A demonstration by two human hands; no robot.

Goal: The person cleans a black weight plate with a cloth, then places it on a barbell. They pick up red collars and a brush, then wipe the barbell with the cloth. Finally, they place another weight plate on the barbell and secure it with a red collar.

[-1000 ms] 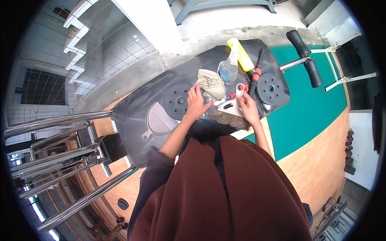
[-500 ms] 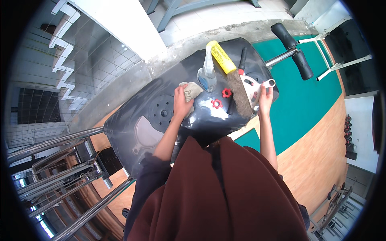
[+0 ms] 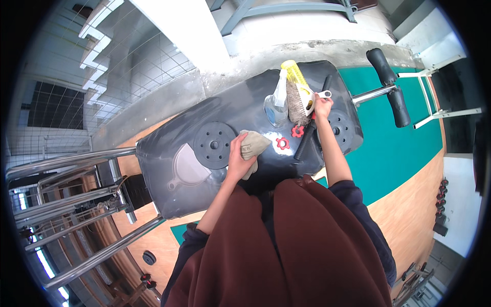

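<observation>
A folded beige cloth (image 3: pixel 254 145) is gripped by my left hand (image 3: pixel 240 157), just right of a black weight plate (image 3: pixel 204 146) on the black padded bench (image 3: pixel 245 97). My right hand (image 3: pixel 322 106) closes around the white handle of a bristle brush (image 3: pixel 296 105). The brush's brownish bristles point left, beside a clear spray bottle (image 3: pixel 276 110) and a yellow container (image 3: pixel 291 69), which it partly covers. Two red star-shaped collars (image 3: pixel 283 143) lie between my hands. A black dumbbell bar (image 3: pixel 305 143) passes under my right wrist, and a second plate (image 3: pixel 341 130) sits partly behind that forearm.
A greyish dustpan (image 3: pixel 189 166) lies on the bench's left part. Chrome rails (image 3: pixel 76 159) meet its left end; a foam-roller bar (image 3: pixel 391 89) stands off the right end. Green matting (image 3: pixel 404 169) and wooden flooring surround it. A low concrete ledge (image 3: pixel 153 110) runs behind.
My right hand has carried the brush left and away from me, off the right plate to beside the spray bottle. My left hand keeps the cloth. The whole view has shifted slightly.
</observation>
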